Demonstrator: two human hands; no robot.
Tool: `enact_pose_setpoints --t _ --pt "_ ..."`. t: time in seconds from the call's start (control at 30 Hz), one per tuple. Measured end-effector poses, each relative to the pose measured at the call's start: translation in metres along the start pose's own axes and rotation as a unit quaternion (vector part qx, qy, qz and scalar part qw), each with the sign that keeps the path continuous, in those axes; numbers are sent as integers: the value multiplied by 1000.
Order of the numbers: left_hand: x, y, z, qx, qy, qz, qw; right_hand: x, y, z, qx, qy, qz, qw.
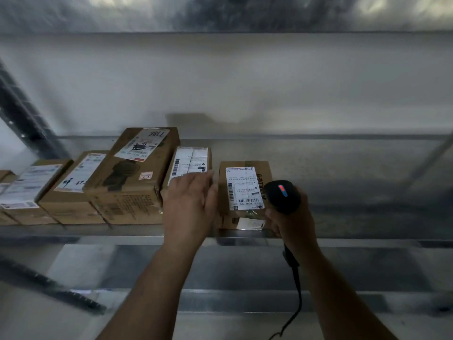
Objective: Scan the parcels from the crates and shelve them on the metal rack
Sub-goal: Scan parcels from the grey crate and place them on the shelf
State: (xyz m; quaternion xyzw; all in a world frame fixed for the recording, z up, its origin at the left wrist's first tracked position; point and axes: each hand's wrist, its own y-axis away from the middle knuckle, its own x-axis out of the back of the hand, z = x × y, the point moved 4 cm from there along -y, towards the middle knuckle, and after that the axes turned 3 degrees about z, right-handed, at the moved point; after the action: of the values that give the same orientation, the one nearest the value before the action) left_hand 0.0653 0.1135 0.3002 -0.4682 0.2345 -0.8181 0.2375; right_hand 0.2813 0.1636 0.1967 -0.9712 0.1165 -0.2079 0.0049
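The small parcel (pixel 245 187) lies on the rack shelf (pixel 355 225) between the grips. It is just right of the left grip (pixel 190 204), fingers straight and apart, and just left of the right grip (pixel 291 219), clamped on the scanner (pixel 283 196). Best to slide it squarely against the neighbouring box (pixel 190 159), label up.

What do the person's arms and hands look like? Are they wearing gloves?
No gloves. The left hand and right hand are both bare, and so are the forearms down to the picture's edge: no sleeves, watch or bracelet shows.
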Motion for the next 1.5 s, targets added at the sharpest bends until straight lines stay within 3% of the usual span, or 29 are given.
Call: enact_pose_setpoints --t 0.1,0.23,0.5,0.67,0.77,1.2,1.5 --pt "-4 -14 -25 9 -89 -46 995 -8 -2 -7 -1 -6 0 1000" --pt "-5 -12 -35 4 -122 -82 989 -18 -5 -10 16 -16 -2 1000" --pt "5 -12 -28 33 -66 -106 992 -3 7 -30 20 -71 -8 997" --pt "31 14 -6 96 54 -40 993 14 46 -58 52 -107 -23 993" --pt "43 42 2 121 95 -45 987 20 79 -75 68 -122 -40 989" --pt "144 121 -24 217 28 10 976 -18 182 -128 60 -177 -169 968" --pt "217 149 -93 276 31 59 959 -97 242 -178 100 -140 -237 956"
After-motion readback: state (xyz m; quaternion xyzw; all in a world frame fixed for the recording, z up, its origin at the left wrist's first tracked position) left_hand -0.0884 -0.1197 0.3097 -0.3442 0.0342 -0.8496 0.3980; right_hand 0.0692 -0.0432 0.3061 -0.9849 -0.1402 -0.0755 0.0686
